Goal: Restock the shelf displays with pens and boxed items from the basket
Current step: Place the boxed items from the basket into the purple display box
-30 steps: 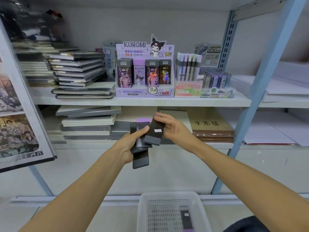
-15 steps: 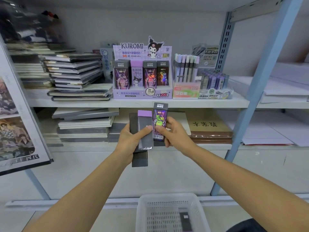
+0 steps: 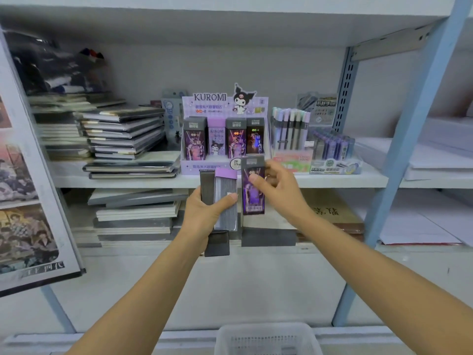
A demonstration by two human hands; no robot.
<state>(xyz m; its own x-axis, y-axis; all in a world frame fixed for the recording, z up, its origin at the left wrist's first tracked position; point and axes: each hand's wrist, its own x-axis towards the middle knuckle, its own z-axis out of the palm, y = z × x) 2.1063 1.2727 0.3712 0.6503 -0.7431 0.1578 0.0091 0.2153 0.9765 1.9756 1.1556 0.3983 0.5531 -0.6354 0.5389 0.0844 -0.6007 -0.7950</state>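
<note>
"What sort of place is this?"

"A stationery shop. See the Kuromi display carton point(image 3: 204, 166) of boxed refills point(image 3: 216, 142), the pen rack point(image 3: 290, 129), wrapped notebooks point(image 3: 122, 131) stacked on blue-framed metal shelving point(image 3: 410, 139), and posters point(image 3: 25, 226) alongside."

Dark notebooks point(image 3: 122, 134) are stacked far left, a printed poster point(image 3: 28, 213) is propped near left, and white sheets point(image 3: 419, 226) are laid right.

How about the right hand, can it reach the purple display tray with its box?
Probably yes: the right hand holds its box right in front of the display tray, with nothing between them.
</note>
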